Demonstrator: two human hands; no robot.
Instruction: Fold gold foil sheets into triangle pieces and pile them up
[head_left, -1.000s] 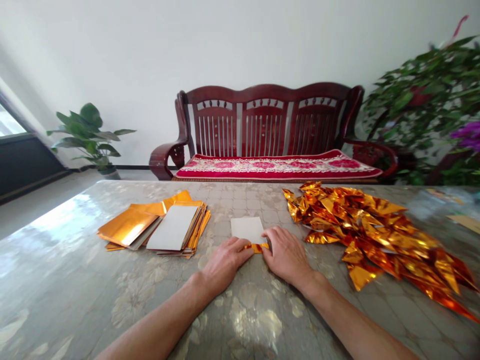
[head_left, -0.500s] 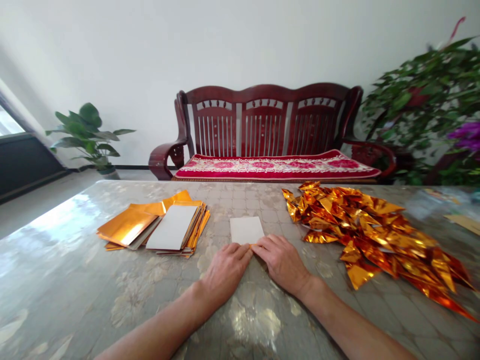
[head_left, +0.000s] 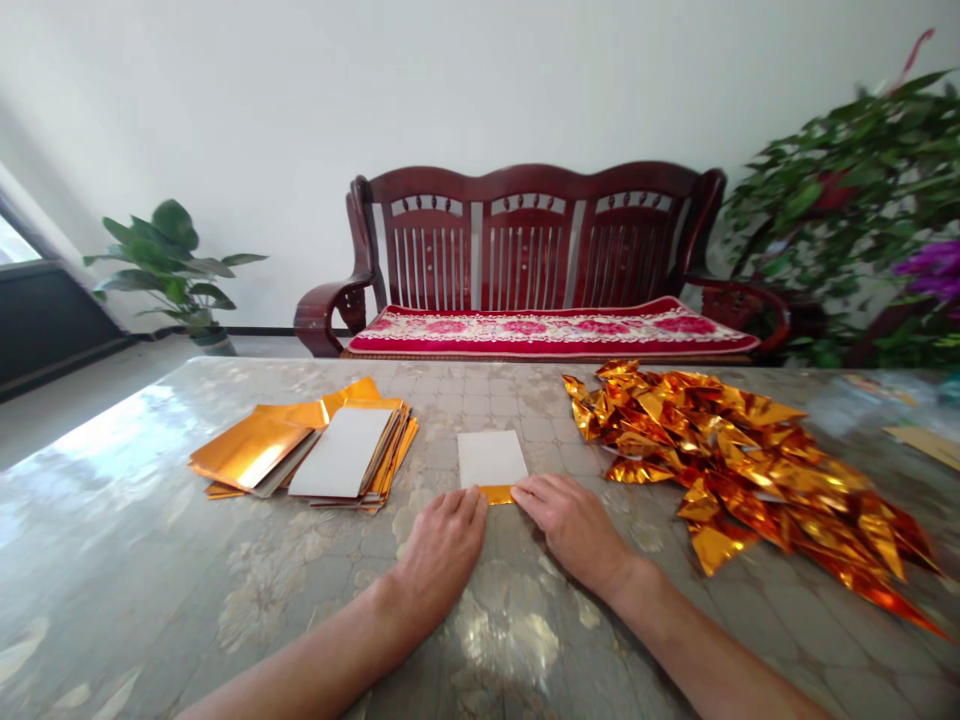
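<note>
A single sheet of foil paper (head_left: 491, 458) lies white side up in the middle of the table, its near edge folded over to show a gold strip. My left hand (head_left: 444, 545) and my right hand (head_left: 574, 525) rest palm down just behind that fold. Their fingertips press on the gold strip from either side, fingers stretched flat and close together. Neither hand grips anything.
A stack of flat gold sheets (head_left: 315, 452) lies to the left, and a heap of folded gold foil pieces (head_left: 739, 455) spreads across the right of the marble-patterned table (head_left: 150, 540). Beyond it stand a red wooden bench (head_left: 536, 265), and potted plants (head_left: 847, 210) stand on the right.
Both hands slid a little toward me along the sheet. The folded gold edge, nearly covered half a second ago, now shows between the fingertips.
</note>
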